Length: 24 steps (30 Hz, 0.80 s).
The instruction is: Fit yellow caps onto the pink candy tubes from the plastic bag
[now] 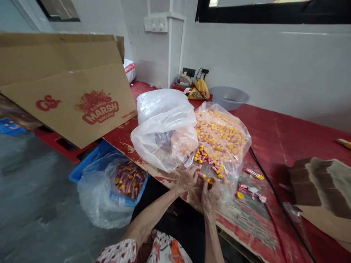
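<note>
My left hand point(189, 179) is at the table's front edge, its fingers curled together against a small pink tube with a yellow cap point(202, 175). Close by on the right, my right hand point(211, 195) has thumb and finger around a yellow cap point(210, 181). Whether anything is attached under that cap is hidden. Just beyond both hands, a clear plastic bag point(223, 128) full of pink and yellow pieces lies with loose pieces point(210, 160) spilling from its mouth. A second, whitish plastic bag point(164, 120) slumps beside it, its contents mostly unclear.
Left of the table stands a large cardboard box point(63, 87). Below it, a blue crate point(87, 164) holds a bag of filled tubes point(130, 180). A black cable point(270, 182) crosses the worn red table point(276, 135) near a brown paper bag point(320, 190). A grey basin point(230, 98) sits behind.
</note>
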Each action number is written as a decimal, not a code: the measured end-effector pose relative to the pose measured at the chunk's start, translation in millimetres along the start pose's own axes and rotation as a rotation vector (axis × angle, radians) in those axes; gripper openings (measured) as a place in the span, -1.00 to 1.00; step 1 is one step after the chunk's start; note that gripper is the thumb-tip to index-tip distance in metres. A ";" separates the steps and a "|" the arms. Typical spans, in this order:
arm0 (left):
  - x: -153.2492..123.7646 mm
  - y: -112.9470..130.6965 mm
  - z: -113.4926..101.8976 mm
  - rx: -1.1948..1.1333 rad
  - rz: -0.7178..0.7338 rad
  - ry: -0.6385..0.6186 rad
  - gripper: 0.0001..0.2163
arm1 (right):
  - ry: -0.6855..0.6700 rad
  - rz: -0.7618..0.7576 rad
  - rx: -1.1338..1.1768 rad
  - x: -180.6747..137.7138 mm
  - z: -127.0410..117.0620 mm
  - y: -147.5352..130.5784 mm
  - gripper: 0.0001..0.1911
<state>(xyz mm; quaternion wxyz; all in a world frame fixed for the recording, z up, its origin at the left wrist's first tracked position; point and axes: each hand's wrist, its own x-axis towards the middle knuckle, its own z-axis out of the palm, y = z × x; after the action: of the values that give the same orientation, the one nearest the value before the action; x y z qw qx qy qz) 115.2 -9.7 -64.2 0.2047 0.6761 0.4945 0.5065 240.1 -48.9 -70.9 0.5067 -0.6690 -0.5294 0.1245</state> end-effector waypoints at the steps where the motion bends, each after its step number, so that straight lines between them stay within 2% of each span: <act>1: -1.1 1.0 0.4 -0.009 -0.007 0.034 -0.71 | 0.032 0.030 0.015 0.0 -0.6 -0.4 -0.37; 4: -4.0 0.6 -3.9 -0.022 -0.049 0.169 -0.73 | 0.131 0.096 0.035 -0.1 -3.4 -1.0 -0.39; 6: -0.7 -6.4 -16.4 -0.019 -0.087 0.244 -0.74 | 0.076 0.103 0.022 -0.2 -5.1 -1.2 -0.37; 8: 11.3 -20.7 -38.1 0.003 -0.136 0.322 -0.73 | -0.042 0.100 0.010 -0.4 -5.8 -1.1 -0.33; 9: 20.4 -29.9 -51.6 0.033 -0.184 0.404 -0.73 | -0.084 0.102 0.010 -0.4 -5.9 -1.0 -0.31; 11: 41.8 -50.0 -80.6 0.147 -0.245 0.542 -0.69 | -0.099 0.120 0.022 -0.4 -6.0 -0.6 -0.30; 12: 52.1 -59.7 -94.6 0.213 -0.256 0.560 -0.66 | -0.085 0.133 0.030 -0.4 -6.1 -0.5 -0.30; 15: 72.5 -81.6 -126.2 0.334 -0.269 0.491 -0.56 | -0.046 0.180 0.045 0.6 -7.6 -1.0 -0.33; 17: 76.2 -89.6 -136.0 0.398 -0.272 0.387 -0.62 | -0.035 0.199 0.055 1.5 -8.9 -3.4 -0.35; 20: 76.1 -94.2 -138.7 0.458 -0.269 0.273 -0.78 | -0.031 0.208 0.089 0.7 -9.5 -11.3 -0.38; 24: 77.7 -89.2 -139.1 0.416 -0.232 0.302 -0.91 | -0.056 0.222 0.098 -5.1 -5.7 -25.1 -0.39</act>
<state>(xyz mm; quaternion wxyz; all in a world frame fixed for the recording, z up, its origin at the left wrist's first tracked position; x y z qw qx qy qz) -49.4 65.3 -40.0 0.0421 0.5593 0.6868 0.4623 227.5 -58.1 -49.8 0.5069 -0.6941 -0.4594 0.2241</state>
